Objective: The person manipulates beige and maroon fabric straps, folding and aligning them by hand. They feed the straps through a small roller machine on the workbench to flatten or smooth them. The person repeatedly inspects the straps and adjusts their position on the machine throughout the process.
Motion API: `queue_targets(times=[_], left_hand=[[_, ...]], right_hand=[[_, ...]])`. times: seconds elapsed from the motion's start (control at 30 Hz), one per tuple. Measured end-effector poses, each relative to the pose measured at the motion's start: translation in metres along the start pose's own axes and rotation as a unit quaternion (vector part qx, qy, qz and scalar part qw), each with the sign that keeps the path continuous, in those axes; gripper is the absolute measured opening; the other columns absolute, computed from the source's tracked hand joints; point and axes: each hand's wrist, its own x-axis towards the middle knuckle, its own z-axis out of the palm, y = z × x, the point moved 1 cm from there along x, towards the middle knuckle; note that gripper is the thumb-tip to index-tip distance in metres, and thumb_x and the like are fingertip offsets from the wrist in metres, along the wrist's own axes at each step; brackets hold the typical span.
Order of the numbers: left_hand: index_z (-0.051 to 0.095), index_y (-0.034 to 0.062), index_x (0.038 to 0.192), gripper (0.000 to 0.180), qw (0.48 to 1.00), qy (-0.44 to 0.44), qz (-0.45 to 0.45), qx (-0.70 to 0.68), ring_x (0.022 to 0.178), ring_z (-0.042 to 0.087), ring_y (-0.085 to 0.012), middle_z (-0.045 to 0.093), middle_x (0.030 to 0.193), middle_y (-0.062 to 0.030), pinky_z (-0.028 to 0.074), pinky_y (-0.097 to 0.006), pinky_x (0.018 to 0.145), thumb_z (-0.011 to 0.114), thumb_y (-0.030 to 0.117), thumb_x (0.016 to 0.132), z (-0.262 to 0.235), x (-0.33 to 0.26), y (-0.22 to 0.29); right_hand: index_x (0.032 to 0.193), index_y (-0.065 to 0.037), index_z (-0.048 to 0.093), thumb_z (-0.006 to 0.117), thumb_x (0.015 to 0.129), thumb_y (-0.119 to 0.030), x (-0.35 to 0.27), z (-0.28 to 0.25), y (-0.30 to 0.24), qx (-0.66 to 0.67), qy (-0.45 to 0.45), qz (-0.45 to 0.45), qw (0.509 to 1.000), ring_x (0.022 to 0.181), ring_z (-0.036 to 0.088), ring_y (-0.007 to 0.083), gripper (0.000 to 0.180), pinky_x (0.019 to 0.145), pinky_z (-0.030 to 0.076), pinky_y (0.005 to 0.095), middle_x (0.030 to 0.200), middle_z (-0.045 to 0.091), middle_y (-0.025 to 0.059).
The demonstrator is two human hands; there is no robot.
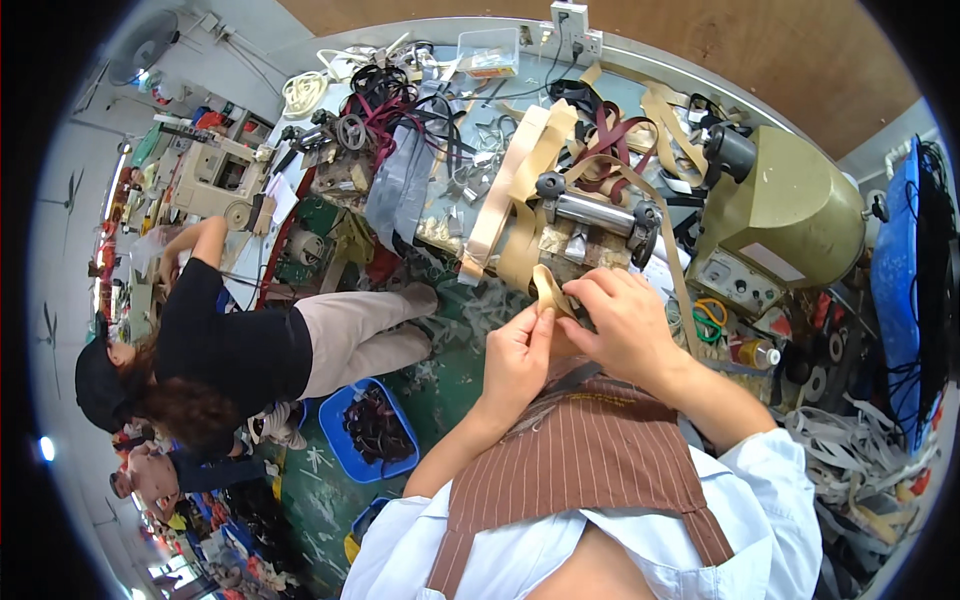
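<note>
A tan strip (547, 287) is bent into a fold between my two hands, in front of my striped brown apron. My left hand (519, 352) pinches its lower edge between thumb and fingers. From the other side my right hand (618, 318) closes thumb and fingertips on the same strip. Just beyond the hands stands a small bench device with a metal roller (595, 212) and dark knobs. Long tan and pale pink straps (508, 190) drape over the table edge beside it.
An olive-green machine (785, 220) stands at right. Dark red and black straps (385, 112) lie heaped at the back left. A blue basket (330, 440) holding dark scraps sits on the scrap-strewn green floor. At left, a person in a black shirt (235, 335) works at another bench.
</note>
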Motion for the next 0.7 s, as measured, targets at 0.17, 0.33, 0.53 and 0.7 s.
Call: queue_targets(times=[0.17, 0.33, 0.53, 0.7], left_hand=[[0.059, -0.0019, 0.106, 0.023, 0.992, 0.025, 0.037, 0.122, 0.074, 0.062, -0.0255, 0.063, 0.079, -0.0188, 0.048, -0.031, 0.061, 0.049, 0.013, 0.091, -0.008, -0.007, 0.013], [0.060, -0.0041, 0.103, 0.024, 0.999, 0.031, -0.018, 0.038, 0.072, 0.056, -0.0056, 0.065, 0.078, -0.0062, 0.046, -0.024, 0.063, 0.048, 0.014, 0.093, -0.019, -0.014, 0.004], [0.060, -0.0025, 0.095, 0.021, 0.989, 0.028, -0.075, -0.125, 0.074, 0.052, -0.0034, 0.062, 0.084, -0.0002, 0.043, -0.019, 0.067, 0.048, 0.015, 0.094, -0.022, -0.010, -0.043], [0.059, -0.0016, 0.083, 0.021, 0.980, 0.099, -0.084, -0.152, 0.065, 0.049, -0.0018, 0.060, 0.073, 0.0008, 0.040, -0.019, 0.056, 0.054, 0.017, 0.091, -0.033, -0.008, -0.048]], right_hand=[[0.075, -0.006, 0.062, 0.063, 0.070, -0.019, 0.009, 0.019, -0.001, -0.085, -0.126, -0.035, 0.988, 0.070, 0.059, 0.0235, 0.015, 0.062, 0.045, 0.0362, 0.073, 0.060, 0.0071], [0.059, -0.006, 0.057, 0.055, 0.073, -0.013, 0.012, 0.023, 0.018, 0.270, -0.154, 0.189, 0.932, 0.054, 0.053, 0.0157, 0.016, 0.055, 0.042, 0.0278, 0.058, 0.056, 0.0060], [0.085, -0.007, 0.062, 0.056, 0.087, -0.024, -0.016, 0.069, 0.046, 0.625, -0.215, 0.324, 0.677, 0.063, 0.050, 0.0040, 0.018, 0.056, 0.039, 0.0184, 0.072, 0.058, -0.0020], [0.104, -0.008, 0.055, 0.065, 0.083, -0.029, -0.039, 0.152, 0.126, 0.712, -0.016, 0.571, 0.409, 0.077, 0.054, 0.0103, 0.031, 0.066, 0.043, 0.0248, 0.089, 0.059, 0.0011]])
